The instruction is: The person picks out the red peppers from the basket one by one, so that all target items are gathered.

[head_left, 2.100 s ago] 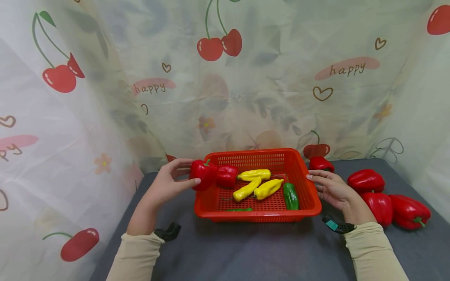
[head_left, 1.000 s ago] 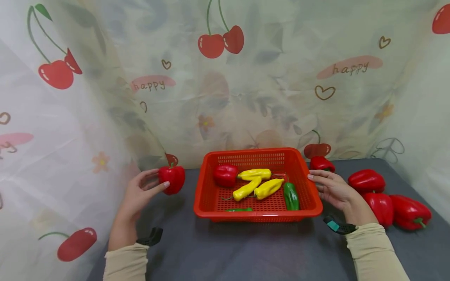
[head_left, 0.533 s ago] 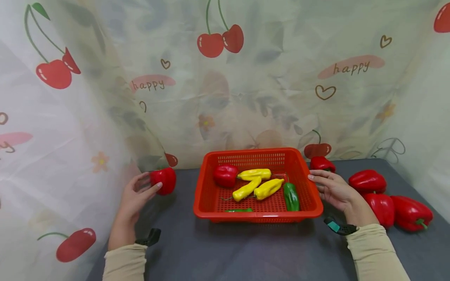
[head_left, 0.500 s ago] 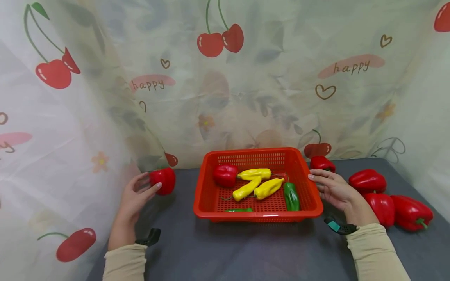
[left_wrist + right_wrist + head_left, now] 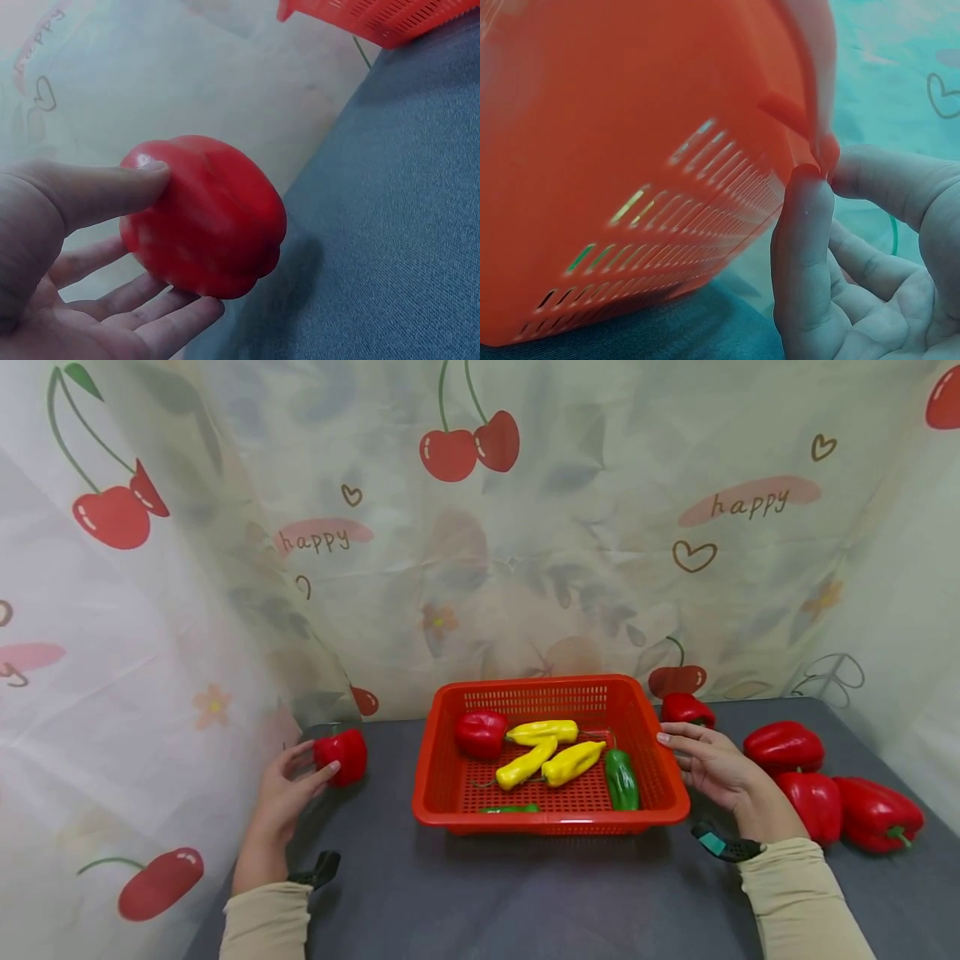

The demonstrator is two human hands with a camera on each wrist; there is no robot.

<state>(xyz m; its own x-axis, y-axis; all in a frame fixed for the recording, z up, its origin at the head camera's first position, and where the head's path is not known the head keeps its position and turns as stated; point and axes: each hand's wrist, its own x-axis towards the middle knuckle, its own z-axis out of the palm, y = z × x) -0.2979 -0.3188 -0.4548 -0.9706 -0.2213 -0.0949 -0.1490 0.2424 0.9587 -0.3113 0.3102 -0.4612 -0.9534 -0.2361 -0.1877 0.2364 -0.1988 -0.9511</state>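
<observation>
At the left of the table, my left hand (image 5: 283,797) holds a red bell pepper (image 5: 345,758). In the left wrist view its thumb presses one side of the bell pepper (image 5: 214,217) and the fingers lie along the other side. My right hand (image 5: 716,768) pinches the rim of an orange plastic basket (image 5: 551,817) between thumb and finger, as the right wrist view shows. Inside the basket lie another red bell pepper (image 5: 480,734), three yellow peppers (image 5: 573,764), a green pepper (image 5: 621,779) and a second green one (image 5: 510,808), mostly hidden by the front wall.
Several red bell peppers (image 5: 873,812) lie on the dark grey table (image 5: 495,893) to the right, near my right forearm; one (image 5: 686,709) stands behind my right hand. A printed curtain (image 5: 517,568) closes off the back and sides.
My left hand has carried the red bell pepper leftward out from over the basket, then lowered and tilted it at the table's left. The right hand stays on the basket rim.
</observation>
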